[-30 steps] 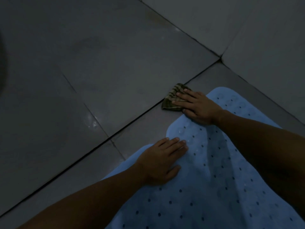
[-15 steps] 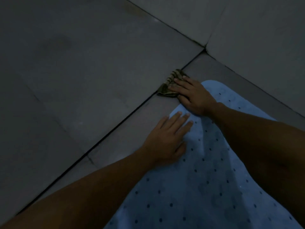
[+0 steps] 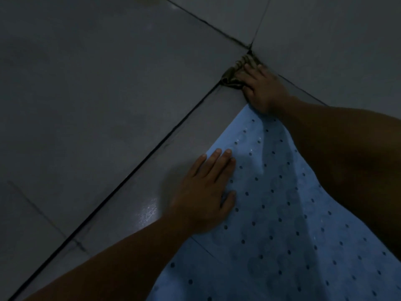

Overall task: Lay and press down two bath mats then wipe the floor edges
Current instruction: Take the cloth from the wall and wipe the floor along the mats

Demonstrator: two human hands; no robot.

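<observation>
Dim light, grey tiled floor with dark grout lines; one long joint runs from 7 o'clock up toward 1 o'clock. Wet glint on the tile just left of the left wrist. Left hand lies flat, fingers straight and together, thumb out to the side, palm pressing the near edge of the mat; the outer fingers overhang onto bare tile. Mat: pale blue, smooth, sheet-like, dotted with regular small holes, a soft crease running through its middle; long axis runs from 5 o'clock to 1 o'clock, its narrow end pointing at the corner. Right hand at 1 o'clock, fingers spread and extended, pressing a crumpled striped cloth into the corner where floor meets walls; heel of hand touches the mat's tip.
</observation>
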